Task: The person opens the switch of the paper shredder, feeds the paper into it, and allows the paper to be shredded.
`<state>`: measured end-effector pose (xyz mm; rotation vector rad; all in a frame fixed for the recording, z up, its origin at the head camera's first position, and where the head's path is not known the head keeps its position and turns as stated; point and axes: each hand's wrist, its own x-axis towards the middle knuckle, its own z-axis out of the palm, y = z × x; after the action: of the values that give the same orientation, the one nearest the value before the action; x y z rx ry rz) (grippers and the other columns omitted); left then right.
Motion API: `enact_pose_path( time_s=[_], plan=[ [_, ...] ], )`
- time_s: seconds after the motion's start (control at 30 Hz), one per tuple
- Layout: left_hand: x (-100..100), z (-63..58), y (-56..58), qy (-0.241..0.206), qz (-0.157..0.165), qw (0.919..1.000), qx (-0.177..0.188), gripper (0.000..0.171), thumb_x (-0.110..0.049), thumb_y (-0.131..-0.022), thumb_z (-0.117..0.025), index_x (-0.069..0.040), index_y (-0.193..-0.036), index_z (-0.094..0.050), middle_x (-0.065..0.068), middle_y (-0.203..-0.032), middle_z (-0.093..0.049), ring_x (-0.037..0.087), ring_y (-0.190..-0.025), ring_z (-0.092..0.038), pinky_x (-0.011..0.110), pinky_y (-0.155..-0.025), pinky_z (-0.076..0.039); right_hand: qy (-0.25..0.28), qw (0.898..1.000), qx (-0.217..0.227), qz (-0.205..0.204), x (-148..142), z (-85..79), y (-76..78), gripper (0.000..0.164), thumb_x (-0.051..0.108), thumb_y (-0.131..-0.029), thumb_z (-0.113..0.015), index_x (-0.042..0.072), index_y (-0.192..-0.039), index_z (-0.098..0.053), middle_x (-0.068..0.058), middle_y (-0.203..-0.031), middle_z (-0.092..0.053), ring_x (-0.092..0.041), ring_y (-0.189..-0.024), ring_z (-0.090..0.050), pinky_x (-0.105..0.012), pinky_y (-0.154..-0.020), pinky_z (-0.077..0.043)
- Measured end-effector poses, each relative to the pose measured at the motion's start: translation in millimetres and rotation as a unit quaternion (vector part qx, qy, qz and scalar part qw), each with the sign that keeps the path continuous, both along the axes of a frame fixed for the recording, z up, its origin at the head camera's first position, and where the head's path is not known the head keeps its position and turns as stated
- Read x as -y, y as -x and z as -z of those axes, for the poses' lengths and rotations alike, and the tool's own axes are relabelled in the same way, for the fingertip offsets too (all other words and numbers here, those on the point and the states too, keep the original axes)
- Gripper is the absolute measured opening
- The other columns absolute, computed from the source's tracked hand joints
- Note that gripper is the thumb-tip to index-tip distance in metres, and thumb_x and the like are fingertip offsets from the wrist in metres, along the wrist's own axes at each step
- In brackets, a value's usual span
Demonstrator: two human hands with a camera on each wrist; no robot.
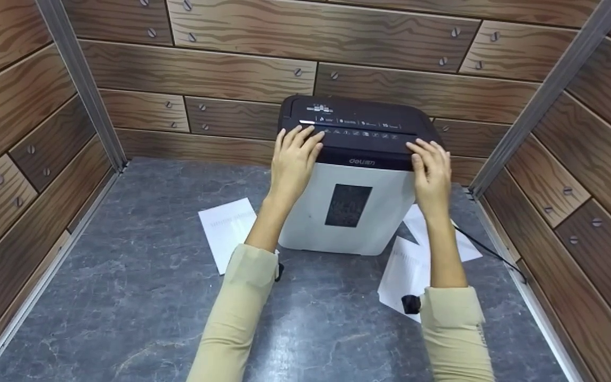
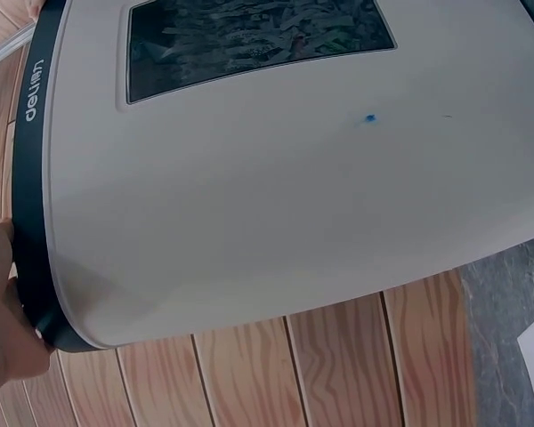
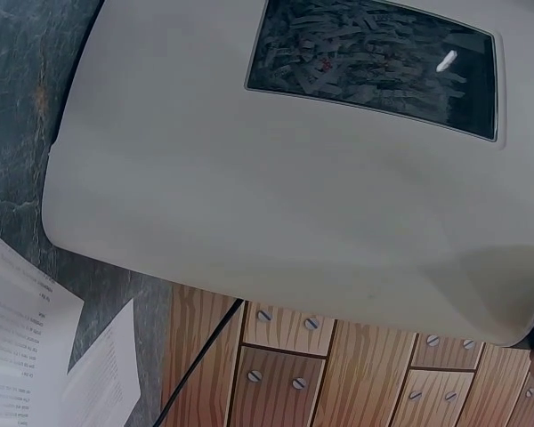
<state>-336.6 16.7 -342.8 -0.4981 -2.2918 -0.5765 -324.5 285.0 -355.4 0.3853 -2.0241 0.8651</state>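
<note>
A paper shredder (image 1: 390,204) stands upright, with a black top, a pale grey body and "deli" lettering on its front rim. Paper strips show behind its dark front window (image 2: 258,40). At the top's front left corner rests my left hand (image 1: 294,167), its fingers spread on the black surface. My right hand (image 1: 431,180) lies over the front right corner, fingers on the top and thumb near the rim. In the left wrist view, part of the left hand touches the dark rim; the right wrist view catches only a sliver of the right hand.
One printed sheet (image 1: 223,225) lies left of the shredder. More printed sheets (image 1: 403,265) overlap on the right, partly under my right forearm. A black cord (image 1: 491,252) runs along the right side. Wood-patterned walls (image 1: 242,74) enclose the grey marbled surface (image 1: 125,297).
</note>
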Motion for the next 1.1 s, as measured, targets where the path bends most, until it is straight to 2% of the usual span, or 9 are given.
enact_pose_path(
  time_s=[0.63, 0.9, 1.1],
  plan=[
    [-1.5, 1.8, -0.1, -0.002, -0.004, 1.0, -0.004, 0.035, -0.032, -0.099, -0.039, -0.019, -0.123, -0.06, 0.001, -0.128, -0.053, 0.021, -0.125, -0.038, 0.033, -0.11, -0.008, 0.007, 1.0, -0.002, 0.002, 2.1, 0.3, -1.7, 0.022, 0.007, -0.093, -0.052, 0.003, -0.109, -0.066, -0.012, -0.119, -0.058, -0.03, -0.123, -0.038, -0.034, -0.109, -0.007],
    [-3.2, 3.6, 0.1, -0.01, -0.005, 0.9998, -0.014, 0.035, -0.033, -0.099, -0.039, -0.019, -0.123, -0.06, 0.001, -0.128, -0.053, 0.02, -0.125, -0.038, 0.033, -0.11, -0.007, 0.001, 1.0, -0.022, 0.005, 3.5, 0.8, -2.8, 0.023, 0.007, -0.094, -0.051, 0.002, -0.11, -0.065, -0.013, -0.119, -0.058, -0.032, -0.122, -0.037, -0.033, -0.107, -0.016],
    [-4.0, 5.3, 0.2, -0.009, -0.01, 0.9998, -0.013, 0.035, -0.033, -0.099, -0.038, -0.02, -0.123, -0.06, 0.0, -0.128, -0.053, 0.019, -0.125, -0.037, 0.033, -0.11, -0.007, 0.014, 1.0, -0.012, 0.004, 3.1, 2.6, -4.2, 0.022, 0.007, -0.093, -0.052, 0.003, -0.111, -0.065, -0.012, -0.12, -0.057, -0.03, -0.124, -0.035, -0.032, -0.107, -0.017]
  ],
)
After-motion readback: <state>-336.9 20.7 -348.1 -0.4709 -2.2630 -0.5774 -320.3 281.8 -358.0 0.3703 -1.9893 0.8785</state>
